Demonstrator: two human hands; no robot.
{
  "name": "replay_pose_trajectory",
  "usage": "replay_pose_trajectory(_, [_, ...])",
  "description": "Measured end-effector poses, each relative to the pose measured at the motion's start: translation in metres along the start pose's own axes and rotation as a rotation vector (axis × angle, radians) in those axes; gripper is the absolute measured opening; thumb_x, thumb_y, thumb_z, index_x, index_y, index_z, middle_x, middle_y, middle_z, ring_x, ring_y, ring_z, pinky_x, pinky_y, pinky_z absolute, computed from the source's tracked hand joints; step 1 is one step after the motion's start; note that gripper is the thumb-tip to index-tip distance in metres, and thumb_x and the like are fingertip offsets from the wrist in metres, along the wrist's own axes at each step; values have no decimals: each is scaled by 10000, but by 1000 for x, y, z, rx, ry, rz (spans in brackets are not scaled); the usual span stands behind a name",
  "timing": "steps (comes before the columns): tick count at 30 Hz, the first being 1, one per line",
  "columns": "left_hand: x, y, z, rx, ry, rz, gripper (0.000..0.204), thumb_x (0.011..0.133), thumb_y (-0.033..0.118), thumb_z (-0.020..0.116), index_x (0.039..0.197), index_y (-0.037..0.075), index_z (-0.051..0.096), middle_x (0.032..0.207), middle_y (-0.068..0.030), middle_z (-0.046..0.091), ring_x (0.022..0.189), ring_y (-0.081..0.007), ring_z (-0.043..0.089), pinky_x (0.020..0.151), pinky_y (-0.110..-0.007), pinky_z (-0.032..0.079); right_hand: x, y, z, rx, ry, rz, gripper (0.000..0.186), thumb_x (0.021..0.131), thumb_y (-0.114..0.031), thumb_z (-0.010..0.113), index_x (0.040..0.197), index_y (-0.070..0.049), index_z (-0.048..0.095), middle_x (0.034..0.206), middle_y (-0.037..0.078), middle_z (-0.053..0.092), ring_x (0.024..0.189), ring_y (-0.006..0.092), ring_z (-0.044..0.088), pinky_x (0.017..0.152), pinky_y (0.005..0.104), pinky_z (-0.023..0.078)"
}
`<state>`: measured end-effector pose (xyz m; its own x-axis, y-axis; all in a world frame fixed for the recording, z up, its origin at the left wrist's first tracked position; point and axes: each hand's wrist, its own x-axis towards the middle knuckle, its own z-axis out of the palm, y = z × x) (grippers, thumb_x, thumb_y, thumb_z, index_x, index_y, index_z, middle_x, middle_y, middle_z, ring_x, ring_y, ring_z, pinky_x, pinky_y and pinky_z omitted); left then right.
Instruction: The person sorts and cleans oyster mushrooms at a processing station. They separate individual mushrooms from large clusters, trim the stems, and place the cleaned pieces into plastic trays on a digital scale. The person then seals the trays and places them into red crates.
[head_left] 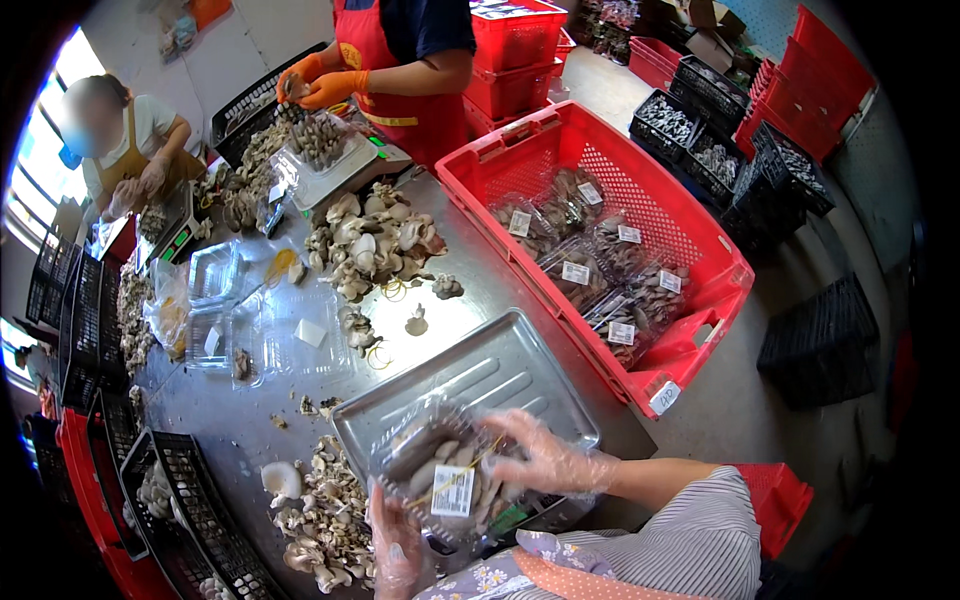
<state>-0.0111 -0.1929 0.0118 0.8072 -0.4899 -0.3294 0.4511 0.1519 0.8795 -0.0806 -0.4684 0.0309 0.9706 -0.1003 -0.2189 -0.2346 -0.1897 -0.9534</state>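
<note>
Reaching in from the lower edge, both gloved hands grip 1 clear clamshell pack of mushrooms that sits over the near end of a metal tray on the steel table. The left hand comes up from below, fingers curled against the pack's near-left edge. The right hand bends in from the right on a striped sleeve, fingers spread and pressed on its right side, where a yellow rubber band crosses the lid.
</note>
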Motion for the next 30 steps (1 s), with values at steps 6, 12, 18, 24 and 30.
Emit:
replay_pose_trajectory(6, [34, 31, 81, 247, -350, 449, 991, 818, 526, 756, 1538, 56, 264, 1590, -165, 253, 1473, -308, 259, 1204, -456, 203, -11, 3, -26, 1157, 50, 155, 898, 922, -318, 671, 1588, -187, 82, 1496, 162, 361, 1315, 317, 471, 1030, 482, 467])
replay_pose_trajectory(12, [46, 40, 108, 492, -466, 502, 746, 865, 296, 725, 1470, 25, 383, 1516, -159, 355, 1434, -304, 345, 1116, -470, 381, -21, 17, -92, 1402, 504, -24, 547, 950, -354, 598, 1433, -152, 439, 1250, 146, 615, 1065, 316, 656, 894, 543, 573])
replay_pose_trajectory(18, [36, 19, 81, 387, -241, 231, 417, 832, -111, 576, 1239, -20, 559, 1223, -134, 561, 1103, -233, 620, 986, -380, 495, -16, 80, -175, 1269, 902, -62, 475, 901, -384, 668, 1282, -123, 557, 1160, 127, 678, 988, 317, 676, 788, 505, 575])
replay_pose_trajectory(24, [22, 24, 64, 374, -62, 51, 337, 955, 26, 584, 1290, 35, 544, 1152, -93, 629, 1032, -193, 625, 924, -311, 494, 1, 138, -222, 1246, 1222, 46, 423, 843, -415, 706, 1160, -149, 618, 1021, 61, 694, 821, 216, 657, 603, 345, 514])
replay_pose_trajectory(30, [26, 38, 83, 441, -107, -33, 226, 1010, 70, 556, 1229, 40, 603, 1060, -31, 636, 959, -112, 579, 854, -254, 468, 41, 174, -270, 1257, 1107, 18, 425, 868, -369, 679, 1249, -255, 531, 1017, 24, 681, 789, 213, 670, 531, 355, 493])
